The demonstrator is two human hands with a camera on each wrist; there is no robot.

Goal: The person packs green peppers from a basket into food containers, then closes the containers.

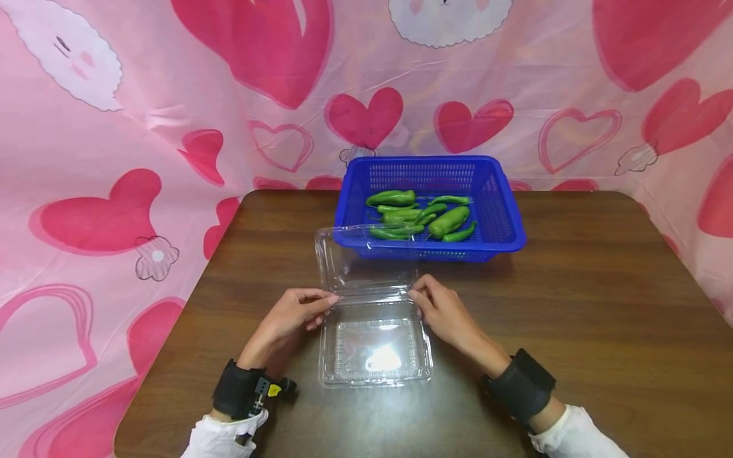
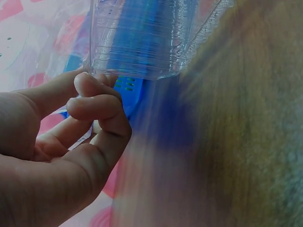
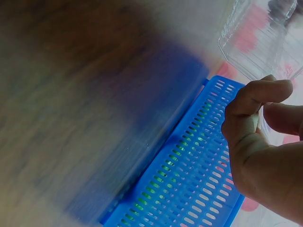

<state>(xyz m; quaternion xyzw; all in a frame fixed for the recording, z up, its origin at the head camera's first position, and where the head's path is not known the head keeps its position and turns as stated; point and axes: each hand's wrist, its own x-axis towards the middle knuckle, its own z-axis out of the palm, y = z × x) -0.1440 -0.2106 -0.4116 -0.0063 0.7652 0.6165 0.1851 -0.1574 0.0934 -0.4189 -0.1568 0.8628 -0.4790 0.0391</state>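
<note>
Holding the clear, rectangular plastic clamshell container (image 1: 375,350) by both ends of its ridged crease (image 1: 375,296), we work just below the centre of the head view. Taking the container as the dial, our bare left hand (image 1: 292,315) sits at ten o'clock, thumb and forefinger clamped on the crease's left end. Our bare right hand (image 1: 446,312) sits at two o'clock, its thumb and fingertips likewise pinching the right end. We judge that gripping both ends evenly steadies the thin sheet and supports the raised transparent lid (image 1: 366,267), which leans toward twelve o'clock. We cannot tell whether the base touches the table.

The royal-blue, slotted plastic basket (image 1: 487,247) stands at twelve to one o'clock, its near rim partly seen through the lid; this placing probably leaves its contents within reach. Inside lie smooth, glossy green peppers (image 1: 449,222), some plump, others slender and curved.

The container's walls are thin and glossy, with beaded ribbing round the floor and a bright glare on it. Beneath is the brown wood-grain table (image 1: 572,305); beyond hangs the creased pink heart-print cloth (image 1: 418,137).
</note>
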